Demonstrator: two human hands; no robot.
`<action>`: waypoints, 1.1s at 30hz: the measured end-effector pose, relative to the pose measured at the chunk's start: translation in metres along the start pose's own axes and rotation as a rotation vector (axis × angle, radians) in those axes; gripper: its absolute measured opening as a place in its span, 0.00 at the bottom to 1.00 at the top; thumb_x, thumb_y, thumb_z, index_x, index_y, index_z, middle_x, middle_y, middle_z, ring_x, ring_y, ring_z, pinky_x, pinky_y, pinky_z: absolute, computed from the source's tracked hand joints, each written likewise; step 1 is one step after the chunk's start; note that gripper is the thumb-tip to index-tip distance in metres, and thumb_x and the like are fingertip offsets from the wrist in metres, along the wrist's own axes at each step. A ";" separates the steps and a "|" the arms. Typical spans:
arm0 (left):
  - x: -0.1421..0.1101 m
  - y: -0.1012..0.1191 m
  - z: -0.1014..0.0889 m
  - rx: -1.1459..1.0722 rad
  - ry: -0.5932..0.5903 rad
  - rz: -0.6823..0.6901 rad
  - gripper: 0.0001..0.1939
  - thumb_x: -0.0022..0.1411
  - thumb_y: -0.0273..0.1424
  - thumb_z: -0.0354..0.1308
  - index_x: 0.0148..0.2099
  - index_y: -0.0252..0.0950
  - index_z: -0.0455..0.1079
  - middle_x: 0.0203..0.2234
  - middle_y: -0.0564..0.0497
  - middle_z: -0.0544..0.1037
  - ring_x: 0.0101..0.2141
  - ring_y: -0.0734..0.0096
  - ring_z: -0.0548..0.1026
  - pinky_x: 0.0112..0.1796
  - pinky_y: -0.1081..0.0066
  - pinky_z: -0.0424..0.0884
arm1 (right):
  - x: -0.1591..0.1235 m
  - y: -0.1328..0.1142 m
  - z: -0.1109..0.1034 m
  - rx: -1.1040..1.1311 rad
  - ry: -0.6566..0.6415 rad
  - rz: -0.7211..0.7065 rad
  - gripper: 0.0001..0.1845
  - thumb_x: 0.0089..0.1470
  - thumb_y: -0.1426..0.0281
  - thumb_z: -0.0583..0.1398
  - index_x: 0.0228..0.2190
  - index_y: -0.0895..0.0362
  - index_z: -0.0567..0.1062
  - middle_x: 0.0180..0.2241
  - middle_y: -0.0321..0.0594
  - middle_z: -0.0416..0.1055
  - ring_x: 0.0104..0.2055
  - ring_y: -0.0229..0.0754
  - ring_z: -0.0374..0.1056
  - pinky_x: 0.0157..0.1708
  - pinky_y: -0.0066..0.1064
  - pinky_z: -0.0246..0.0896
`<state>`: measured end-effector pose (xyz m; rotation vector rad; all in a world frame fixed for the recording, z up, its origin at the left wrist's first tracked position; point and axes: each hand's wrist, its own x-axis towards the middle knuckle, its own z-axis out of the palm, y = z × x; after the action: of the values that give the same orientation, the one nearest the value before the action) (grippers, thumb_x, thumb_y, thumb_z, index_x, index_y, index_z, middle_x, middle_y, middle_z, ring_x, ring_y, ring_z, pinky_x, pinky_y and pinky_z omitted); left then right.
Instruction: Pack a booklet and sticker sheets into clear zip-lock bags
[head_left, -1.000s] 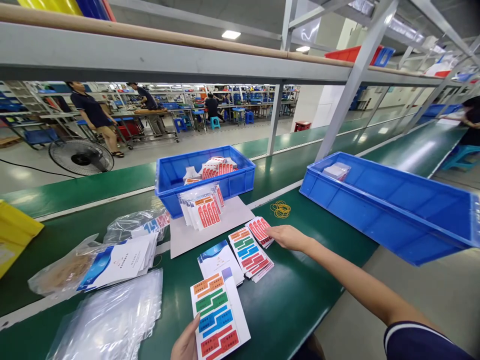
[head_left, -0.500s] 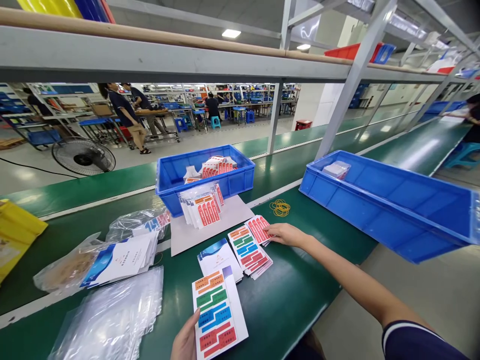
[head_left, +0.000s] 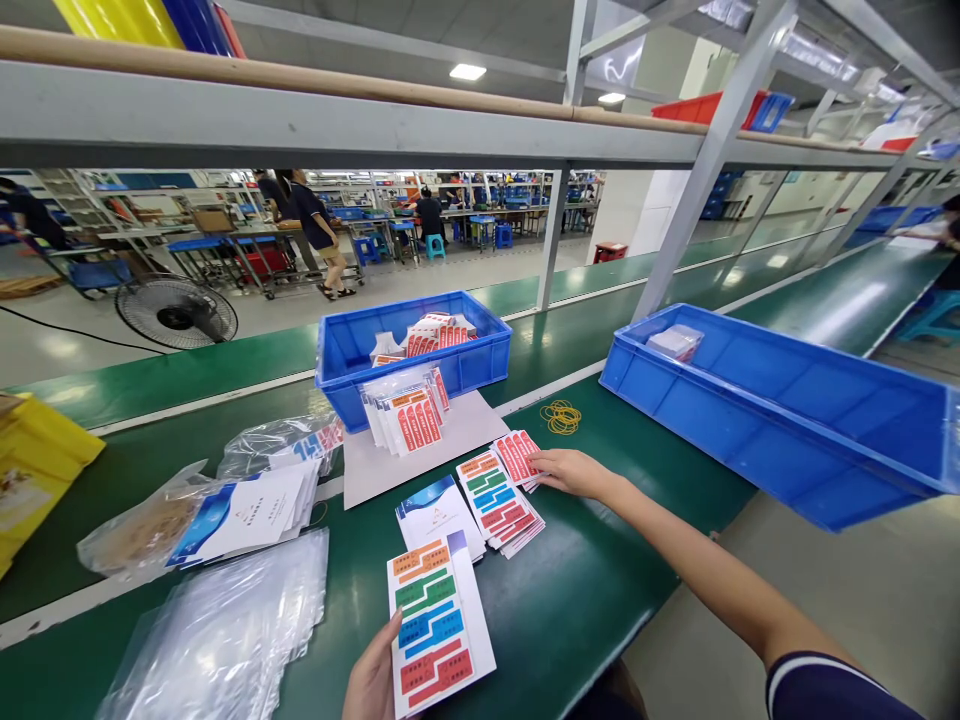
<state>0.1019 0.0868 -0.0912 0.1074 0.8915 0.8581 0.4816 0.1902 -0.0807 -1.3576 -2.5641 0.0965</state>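
My left hand (head_left: 375, 680) holds a white booklet with a multicoloured sticker sheet (head_left: 436, 625) on top, low at the near edge of the green bench. My right hand (head_left: 571, 470) reaches forward, its fingers resting on a small stack of red sticker sheets (head_left: 516, 456). Beside that stack lies a pile of multicoloured sticker sheets (head_left: 499, 500), and left of it a pile of blue-and-white booklets (head_left: 435, 512). Bagged sticker sets (head_left: 405, 412) lean on a grey card in front of a small blue bin (head_left: 412, 352).
A long blue bin (head_left: 780, 415) overhangs the bench edge at right. Yellow rubber bands (head_left: 561, 416) lie near it. Clear plastic bags (head_left: 217, 640), a booklet stack (head_left: 247, 510) and a yellow bin (head_left: 37, 460) sit left. People walk beyond the conveyor.
My hands have barely moved; the right stays on the red sheets. The view has shifted slightly, and a person in the background has walked to the right.
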 end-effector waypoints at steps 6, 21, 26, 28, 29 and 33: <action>0.006 0.000 -0.011 0.019 -0.008 -0.003 0.18 0.56 0.26 0.57 0.50 0.32 0.71 0.29 0.44 0.82 0.36 0.47 0.78 0.45 0.47 0.69 | 0.017 -0.003 0.001 -0.053 0.026 -0.047 0.27 0.55 0.56 0.57 0.50 0.59 0.68 0.55 0.53 0.64 0.52 0.53 0.63 0.51 0.46 0.59; 0.007 -0.001 -0.016 -0.046 -0.046 -0.042 0.23 0.57 0.30 0.54 0.55 0.32 0.67 0.30 0.42 0.82 0.37 0.46 0.78 0.45 0.47 0.68 | 0.035 -0.012 0.002 -0.076 -0.038 -0.060 0.24 0.56 0.62 0.57 0.51 0.60 0.65 0.51 0.53 0.67 0.52 0.50 0.64 0.49 0.39 0.61; 0.006 -0.001 -0.013 -0.057 -0.020 -0.037 0.25 0.56 0.30 0.55 0.57 0.32 0.65 0.31 0.42 0.82 0.36 0.46 0.78 0.44 0.47 0.69 | 0.042 -0.015 -0.010 -0.076 -0.070 -0.061 0.23 0.54 0.63 0.58 0.49 0.61 0.67 0.48 0.52 0.68 0.50 0.50 0.64 0.49 0.39 0.60; 0.004 -0.001 -0.010 -0.050 -0.005 -0.035 0.27 0.56 0.29 0.56 0.58 0.32 0.62 0.31 0.42 0.82 0.35 0.47 0.79 0.43 0.48 0.70 | 0.052 -0.010 -0.018 -0.084 -0.074 -0.038 0.21 0.55 0.64 0.58 0.49 0.62 0.67 0.47 0.53 0.68 0.49 0.51 0.63 0.50 0.41 0.58; 0.004 -0.001 -0.009 -0.042 0.005 -0.035 0.28 0.56 0.28 0.56 0.59 0.32 0.61 0.32 0.42 0.82 0.36 0.47 0.79 0.43 0.48 0.71 | 0.059 -0.006 -0.022 -0.090 -0.075 -0.019 0.21 0.55 0.66 0.57 0.49 0.63 0.67 0.46 0.54 0.68 0.49 0.51 0.63 0.50 0.42 0.57; 0.002 0.001 -0.003 0.012 0.074 -0.013 0.31 0.56 0.26 0.58 0.62 0.31 0.56 0.33 0.41 0.81 0.38 0.46 0.78 0.42 0.49 0.71 | 0.088 0.015 -0.031 -0.093 -0.140 0.038 0.21 0.52 0.69 0.60 0.47 0.67 0.69 0.46 0.57 0.67 0.49 0.55 0.62 0.50 0.44 0.56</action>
<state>0.0996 0.0881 -0.0933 0.0805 0.9658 0.8494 0.4533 0.2693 -0.0370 -1.4826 -2.6885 0.0822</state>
